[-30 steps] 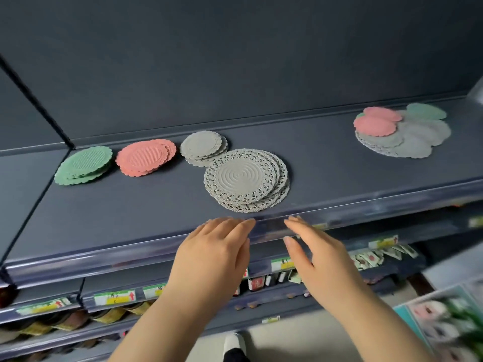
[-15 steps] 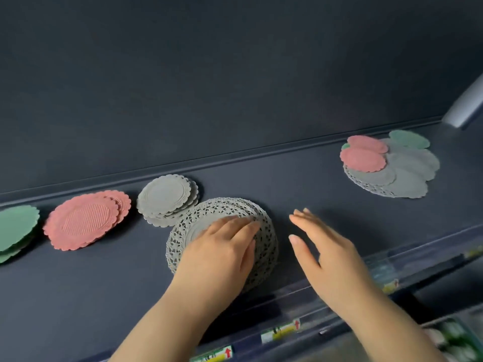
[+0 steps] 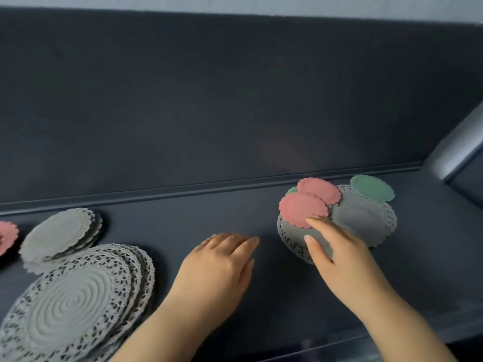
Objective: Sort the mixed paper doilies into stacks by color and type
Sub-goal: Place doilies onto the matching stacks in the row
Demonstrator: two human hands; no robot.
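The left hand (image 3: 219, 265) has left the sorted lace stack (image 3: 78, 304) and lies flat, fingers straight, on the shelf (image 3: 209, 212), while the right hand (image 3: 337, 257), fingers extended and gripping nothing, now touches the mixed pile (image 3: 366, 220) at right, indicating the next pick.

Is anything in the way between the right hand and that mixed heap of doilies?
Nothing visible: the right hand touches the mixed heap, right beside the front pink doily. The left hand lies apart on the shelf.
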